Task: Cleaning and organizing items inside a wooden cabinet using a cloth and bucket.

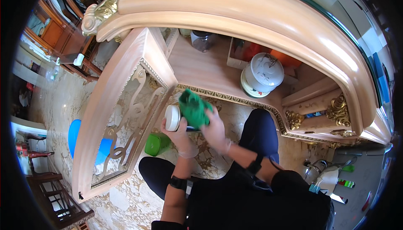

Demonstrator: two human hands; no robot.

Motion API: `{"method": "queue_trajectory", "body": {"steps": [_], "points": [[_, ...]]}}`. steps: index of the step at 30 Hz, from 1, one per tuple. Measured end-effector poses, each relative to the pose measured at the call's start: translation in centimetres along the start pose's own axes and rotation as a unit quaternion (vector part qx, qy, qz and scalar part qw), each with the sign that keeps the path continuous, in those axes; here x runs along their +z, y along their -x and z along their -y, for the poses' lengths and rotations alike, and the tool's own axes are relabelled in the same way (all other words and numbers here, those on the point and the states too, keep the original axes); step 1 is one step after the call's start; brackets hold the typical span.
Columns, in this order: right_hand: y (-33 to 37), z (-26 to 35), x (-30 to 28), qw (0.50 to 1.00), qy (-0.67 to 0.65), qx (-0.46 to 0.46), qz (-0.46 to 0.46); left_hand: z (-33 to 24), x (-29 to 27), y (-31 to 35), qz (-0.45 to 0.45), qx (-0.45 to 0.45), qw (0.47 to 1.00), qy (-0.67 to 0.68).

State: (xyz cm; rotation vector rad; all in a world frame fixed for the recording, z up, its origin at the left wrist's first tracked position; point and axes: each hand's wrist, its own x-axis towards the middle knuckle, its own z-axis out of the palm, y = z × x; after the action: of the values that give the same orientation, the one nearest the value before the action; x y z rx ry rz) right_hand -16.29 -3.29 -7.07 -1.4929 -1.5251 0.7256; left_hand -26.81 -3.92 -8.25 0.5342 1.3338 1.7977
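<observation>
My left hand (179, 137), in a thin clear glove, is closed around a jar with a white lid (172, 118), held tilted on its side. Most of the jar's body is hidden behind a crumpled green cloth (194, 109). My right hand (214, 132), gloved the same way, grips that cloth and presses it to the jar; it is slightly blurred. Both hands are in front of the open cabinet, above the marble floor. Below my left hand, a green plastic container (157, 144) sits on the floor near the cabinet door (156, 68).
The door stands open to the left, with a blue basin (74, 136) beyond its glass. On the cabinet shelf (197, 68) are a dark-lidded clear jar (201, 41), a white lidded pot (264, 71) and a box (237, 54) holding red and orange things. My knees flank the hands.
</observation>
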Motion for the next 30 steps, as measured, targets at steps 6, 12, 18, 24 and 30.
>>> {"method": "queue_trajectory", "body": {"steps": [6, 12, 18, 24, 30], "points": [[-8.7, 1.4, -2.8, 0.994, 0.104, 0.002, -0.030, -0.1, -3.6, 1.3, 0.049, 0.014, 0.997, -0.053], [-14.8, -1.8, -2.0, 0.945, 0.324, -0.022, 0.029, 7.0, -6.7, 0.1, 0.044, 0.078, 0.937, -0.338], [-16.6, -3.6, 2.4, 0.917, 0.387, -0.048, 0.083, 13.6, -16.4, -4.0, 0.051, 0.131, 0.898, -0.418], [-17.1, -5.5, 1.3, 0.912, 0.398, -0.077, 0.052, 8.3, -10.3, -1.7, 0.121, 0.090, 0.766, -0.625], [-17.4, -8.3, 0.3, 0.905, 0.410, -0.113, 0.018, 1.8, 15.2, -7.9, 0.265, 0.333, 0.863, -0.272]]}}
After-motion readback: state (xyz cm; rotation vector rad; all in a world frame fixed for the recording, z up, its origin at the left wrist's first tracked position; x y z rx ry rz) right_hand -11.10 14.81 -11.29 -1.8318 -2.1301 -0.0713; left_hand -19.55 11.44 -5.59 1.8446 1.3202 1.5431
